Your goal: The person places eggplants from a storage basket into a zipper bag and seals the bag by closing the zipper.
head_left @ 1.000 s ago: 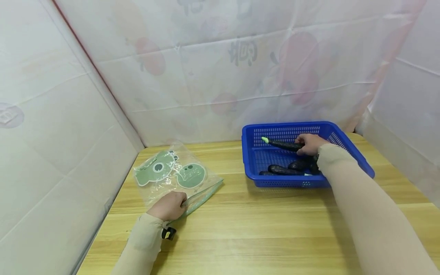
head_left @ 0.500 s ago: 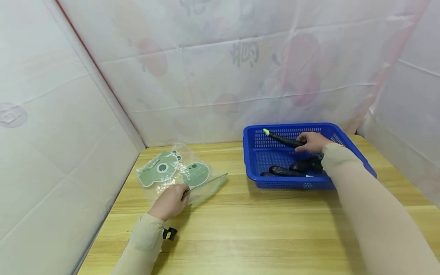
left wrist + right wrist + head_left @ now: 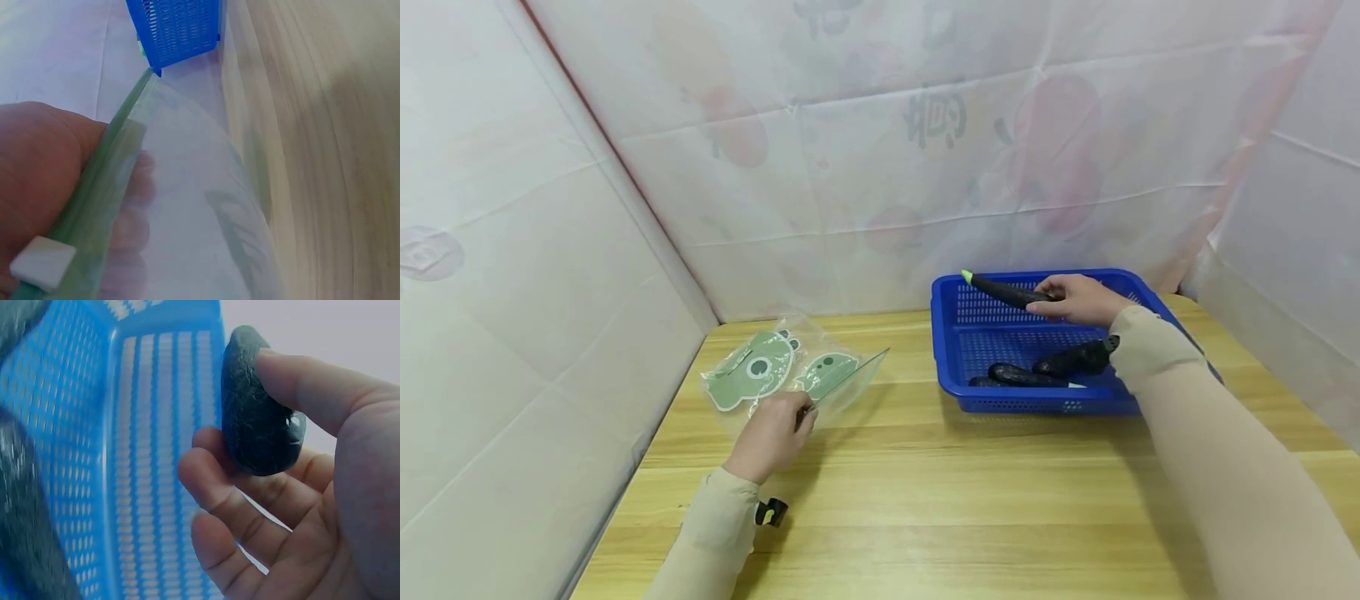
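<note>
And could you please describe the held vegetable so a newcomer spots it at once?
On the wood-grain table, find the blue basket. Over it, the right hand holds a long dark vegetable with a bright green tip. Unlike the dark vegetables lying inside, it is raised in the air.

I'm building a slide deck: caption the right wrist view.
A right hand grips a dark vegetable near a blue slotted basket, with more dark vegetables at the left edge.

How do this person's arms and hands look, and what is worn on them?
The left sleeve and right sleeve are long and beige, wrinkled near the wrist. A black device with a yellow mark shows beside the left one. The left hand and right hand wear no gloves.
</note>
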`<state>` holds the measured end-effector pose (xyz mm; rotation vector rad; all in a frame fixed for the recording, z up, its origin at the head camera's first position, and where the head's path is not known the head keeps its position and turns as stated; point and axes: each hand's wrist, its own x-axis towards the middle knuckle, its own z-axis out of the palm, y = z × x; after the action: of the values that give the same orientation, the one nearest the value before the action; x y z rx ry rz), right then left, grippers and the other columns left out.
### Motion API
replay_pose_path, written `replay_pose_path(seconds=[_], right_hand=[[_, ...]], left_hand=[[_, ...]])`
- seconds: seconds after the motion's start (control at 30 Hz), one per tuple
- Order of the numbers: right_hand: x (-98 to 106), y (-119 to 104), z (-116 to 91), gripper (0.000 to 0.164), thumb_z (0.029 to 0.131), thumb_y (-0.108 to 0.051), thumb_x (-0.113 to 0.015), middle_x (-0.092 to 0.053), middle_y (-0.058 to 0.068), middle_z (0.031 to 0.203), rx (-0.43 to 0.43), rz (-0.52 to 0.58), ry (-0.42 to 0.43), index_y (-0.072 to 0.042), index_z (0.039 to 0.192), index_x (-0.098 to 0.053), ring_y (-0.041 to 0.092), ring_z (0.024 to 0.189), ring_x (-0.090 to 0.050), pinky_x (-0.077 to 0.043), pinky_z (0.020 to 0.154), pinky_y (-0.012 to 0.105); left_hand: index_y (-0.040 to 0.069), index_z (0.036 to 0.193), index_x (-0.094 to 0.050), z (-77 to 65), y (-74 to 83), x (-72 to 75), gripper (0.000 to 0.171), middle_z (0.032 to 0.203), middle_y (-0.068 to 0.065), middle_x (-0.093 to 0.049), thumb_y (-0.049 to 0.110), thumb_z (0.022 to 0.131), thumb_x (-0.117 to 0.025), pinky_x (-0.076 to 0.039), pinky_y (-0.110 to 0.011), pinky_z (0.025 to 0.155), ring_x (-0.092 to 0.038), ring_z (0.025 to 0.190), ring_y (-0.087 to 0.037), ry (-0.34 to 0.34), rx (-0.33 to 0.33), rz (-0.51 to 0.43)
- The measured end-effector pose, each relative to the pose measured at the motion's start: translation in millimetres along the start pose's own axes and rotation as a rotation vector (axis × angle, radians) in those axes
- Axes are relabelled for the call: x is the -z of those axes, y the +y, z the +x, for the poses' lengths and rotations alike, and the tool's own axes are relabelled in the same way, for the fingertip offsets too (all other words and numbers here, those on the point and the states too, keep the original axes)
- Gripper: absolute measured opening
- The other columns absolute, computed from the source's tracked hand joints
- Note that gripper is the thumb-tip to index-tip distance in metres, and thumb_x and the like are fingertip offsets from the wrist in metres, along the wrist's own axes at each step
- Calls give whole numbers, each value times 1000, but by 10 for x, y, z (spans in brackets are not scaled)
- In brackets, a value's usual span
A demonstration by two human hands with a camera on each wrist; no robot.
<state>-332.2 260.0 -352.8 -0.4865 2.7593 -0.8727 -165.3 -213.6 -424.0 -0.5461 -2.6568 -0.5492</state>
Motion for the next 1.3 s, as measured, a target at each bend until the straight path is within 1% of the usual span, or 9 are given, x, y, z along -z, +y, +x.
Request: replay_pose_path(seconds=[0.13, 0.27, 0.4, 0.53, 0.63, 0.8, 0.9, 1.03, 1.3], right_hand=[[-70, -204, -98, 60, 83, -53, -55, -59, 13, 105, 46, 9, 62, -7, 121, -48, 25, 87, -59, -48, 73, 44], [-178, -390, -218, 54, 87, -52, -49, -60, 11, 104, 99, 59, 137, -10, 121, -49, 21, 84, -59, -48, 73, 44], [-321, -594, -378, 45, 92, -49, -42, -60, 6, 92, 166, 85, 228, -13, 116, -52, 19, 75, -57, -47, 67, 40], [-455, -827, -493, 38, 94, -46, -38, -57, 4, 79, 236, 103, 272, -15, 107, -55, 20, 64, -52, -43, 59, 37], [-561, -975, -536, 36, 95, -46, -37, -55, 4, 74, 278, 126, 278, -16, 101, -56, 21, 59, -49, -40, 54, 35], [-745, -1145, -619, 31, 96, -42, -37, -53, 4, 71, 346, 183, 236, -18, 98, -55, 21, 49, -42, -38, 44, 32], [-806, -1236, -668, 26, 97, -40, -37, -53, 2, 69, 379, 166, 229, -22, 99, -55, 18, 44, -38, -35, 41, 30], [-810, -1361, -752, 23, 97, -38, -38, -52, -1, 66, 418, 119, 232, -24, 102, -55, 15, 42, -37, -34, 40, 29], [-877, -1507, -897, 15, 95, -35, -45, -43, -6, 59, 498, 82, 198, -28, 100, -57, 9, 41, -34, -31, 40, 25]], left_hand=[[12, 76, -63, 13, 28, 6, 7, 68, 7, -55, 5, 79, -65, -42, -22, 54, -47, 59, -5, -15, -19, -13], [11, 76, -63, 13, 41, -3, 9, 66, 9, -54, 3, 75, -65, -42, -19, 52, -47, 58, -4, -78, -19, -52], [12, 77, -63, 16, 49, -18, 10, 67, 11, -54, 3, 75, -66, -42, -18, 52, -47, 58, -3, -129, -2, -85], [13, 77, -63, 28, 61, -36, 9, 66, 11, -54, 5, 76, -67, -42, -18, 52, -47, 57, -2, -121, -5, -87], [13, 76, -62, 26, 72, -40, 9, 65, 11, -53, 6, 77, -68, -41, -18, 50, -47, 56, -2, -106, -5, -80], [14, 77, -62, 2, 94, -50, 8, 65, 12, -54, 8, 79, -67, -41, -16, 49, -46, 55, -1, -84, -13, -69], [14, 78, -62, -9, 101, -43, 6, 66, 11, -55, 9, 80, -66, -41, -15, 48, -47, 54, 1, -54, -34, -65], [14, 78, -64, -14, 113, -7, 5, 66, 11, -56, 10, 82, -64, -40, -14, 47, -46, 53, 2, -10, -58, -63], [14, 77, -65, -34, 131, 2, 8, 65, 12, -55, 10, 83, -62, -39, -14, 46, -45, 52, 3, 9, -84, -63]])
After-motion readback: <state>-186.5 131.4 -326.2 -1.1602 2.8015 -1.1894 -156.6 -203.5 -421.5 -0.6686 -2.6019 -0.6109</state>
